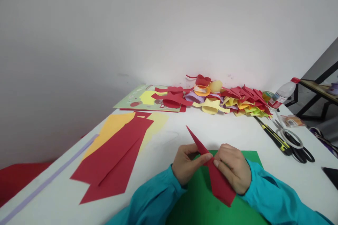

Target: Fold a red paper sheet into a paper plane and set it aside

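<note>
Between my two hands is a piece of folded red paper (pixel 221 186), tilted, with one narrow point sticking up to the left and a wider end hanging toward me. My left hand (pixel 186 163) pinches it near the middle, thumb on top. Close beside it, my right hand (pixel 233 167) grips the paper's right edge between thumb and curled fingers. Under both hands lies a green sheet (pixel 195 202) on the white table. The folds facing away from me are hidden.
Red paper pieces (pixel 113 154) over orange and yellow sheets lie left, beside a purple strip (pixel 52 177). Paper crafts (pixel 211 105) pile against the wall. At right are a utility knife (pixel 274 137), scissors (pixel 298 149), a tape roll (pixel 292 139) and a tilted bottle (pixel 283 94).
</note>
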Action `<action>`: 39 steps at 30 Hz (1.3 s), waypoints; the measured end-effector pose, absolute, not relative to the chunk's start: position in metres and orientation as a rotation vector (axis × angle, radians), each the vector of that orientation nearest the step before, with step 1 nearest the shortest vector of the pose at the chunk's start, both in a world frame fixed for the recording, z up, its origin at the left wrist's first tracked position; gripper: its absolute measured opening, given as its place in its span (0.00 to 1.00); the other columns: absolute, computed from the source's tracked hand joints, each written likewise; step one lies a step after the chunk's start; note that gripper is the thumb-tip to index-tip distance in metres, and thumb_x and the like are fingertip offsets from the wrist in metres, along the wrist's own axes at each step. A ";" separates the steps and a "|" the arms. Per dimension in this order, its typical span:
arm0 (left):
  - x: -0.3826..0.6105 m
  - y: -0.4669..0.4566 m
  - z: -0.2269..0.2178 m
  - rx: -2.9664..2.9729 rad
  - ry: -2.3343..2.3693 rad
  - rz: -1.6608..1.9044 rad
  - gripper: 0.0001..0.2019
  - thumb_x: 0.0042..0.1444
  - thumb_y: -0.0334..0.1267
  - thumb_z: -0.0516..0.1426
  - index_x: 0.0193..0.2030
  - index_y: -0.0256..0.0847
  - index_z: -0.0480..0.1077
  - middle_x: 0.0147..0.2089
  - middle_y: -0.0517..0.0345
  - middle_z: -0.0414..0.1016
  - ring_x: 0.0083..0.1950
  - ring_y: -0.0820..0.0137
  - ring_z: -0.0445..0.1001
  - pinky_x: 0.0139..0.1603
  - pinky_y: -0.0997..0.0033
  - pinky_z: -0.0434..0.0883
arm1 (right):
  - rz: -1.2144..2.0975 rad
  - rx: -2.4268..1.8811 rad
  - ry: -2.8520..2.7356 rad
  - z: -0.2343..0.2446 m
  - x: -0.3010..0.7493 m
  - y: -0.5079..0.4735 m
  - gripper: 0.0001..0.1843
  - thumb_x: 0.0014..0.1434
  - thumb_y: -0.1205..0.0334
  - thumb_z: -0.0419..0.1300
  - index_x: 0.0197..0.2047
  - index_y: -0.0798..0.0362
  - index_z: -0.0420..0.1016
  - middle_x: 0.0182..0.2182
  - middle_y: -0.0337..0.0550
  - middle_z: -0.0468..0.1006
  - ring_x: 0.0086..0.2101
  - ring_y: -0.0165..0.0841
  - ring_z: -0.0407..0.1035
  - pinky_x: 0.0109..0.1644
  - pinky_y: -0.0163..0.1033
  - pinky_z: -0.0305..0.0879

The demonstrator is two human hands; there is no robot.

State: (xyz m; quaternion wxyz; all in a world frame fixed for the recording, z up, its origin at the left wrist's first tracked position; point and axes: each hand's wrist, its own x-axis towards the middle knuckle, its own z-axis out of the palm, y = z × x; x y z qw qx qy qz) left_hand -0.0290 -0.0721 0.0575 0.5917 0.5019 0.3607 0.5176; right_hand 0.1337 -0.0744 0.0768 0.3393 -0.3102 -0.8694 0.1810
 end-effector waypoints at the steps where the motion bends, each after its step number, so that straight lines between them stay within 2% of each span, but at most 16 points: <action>1: -0.029 -0.072 0.057 1.167 0.834 1.198 0.13 0.41 0.42 0.63 0.18 0.33 0.70 0.18 0.61 0.65 0.22 0.76 0.61 0.24 0.75 0.60 | 0.450 -0.801 -2.271 0.077 0.134 -0.074 0.14 0.61 0.65 0.44 0.25 0.53 0.61 0.20 0.39 0.63 0.26 0.31 0.57 0.30 0.37 0.54; 13: -0.027 -0.072 0.057 1.163 0.852 1.194 0.14 0.38 0.42 0.65 0.17 0.32 0.70 0.17 0.60 0.66 0.21 0.76 0.61 0.22 0.76 0.60 | 0.177 -0.834 -2.357 0.068 0.134 -0.074 0.16 0.62 0.65 0.43 0.23 0.52 0.59 0.20 0.40 0.62 0.25 0.32 0.54 0.30 0.39 0.52; 17: -0.028 -0.072 0.060 1.114 0.904 1.206 0.15 0.35 0.43 0.66 0.16 0.33 0.69 0.16 0.61 0.66 0.20 0.76 0.61 0.21 0.76 0.60 | 0.186 -0.884 -2.356 0.066 0.134 -0.072 0.15 0.62 0.63 0.44 0.24 0.52 0.59 0.20 0.39 0.62 0.25 0.31 0.55 0.30 0.38 0.53; 22: -0.032 -0.068 0.060 1.120 0.887 1.245 0.15 0.37 0.43 0.65 0.15 0.33 0.68 0.16 0.61 0.65 0.20 0.77 0.61 0.22 0.76 0.60 | 0.128 -0.859 -2.392 0.064 0.135 -0.070 0.15 0.62 0.63 0.44 0.24 0.53 0.61 0.20 0.40 0.63 0.25 0.31 0.56 0.30 0.37 0.53; 28: -0.031 -0.066 0.056 1.184 0.771 1.144 0.12 0.38 0.42 0.65 0.21 0.33 0.72 0.20 0.57 0.70 0.24 0.74 0.64 0.25 0.75 0.62 | 0.018 -0.811 -2.390 0.063 0.134 -0.071 0.16 0.62 0.65 0.44 0.23 0.52 0.59 0.19 0.41 0.63 0.24 0.32 0.54 0.29 0.38 0.52; 35: -0.032 -0.068 0.059 1.224 0.898 1.214 0.15 0.38 0.44 0.65 0.18 0.33 0.69 0.18 0.59 0.66 0.22 0.75 0.62 0.23 0.76 0.60 | 0.091 -0.796 -2.405 0.058 0.136 -0.065 0.21 0.64 0.56 0.43 0.21 0.52 0.60 0.17 0.39 0.63 0.22 0.30 0.56 0.28 0.37 0.53; 39: -0.037 -0.064 0.060 1.236 0.933 1.278 0.14 0.40 0.43 0.64 0.18 0.34 0.69 0.19 0.59 0.67 0.22 0.75 0.63 0.24 0.76 0.62 | 0.125 -0.826 -2.399 0.057 0.137 -0.064 0.21 0.64 0.54 0.44 0.23 0.53 0.63 0.18 0.40 0.65 0.23 0.31 0.57 0.28 0.36 0.54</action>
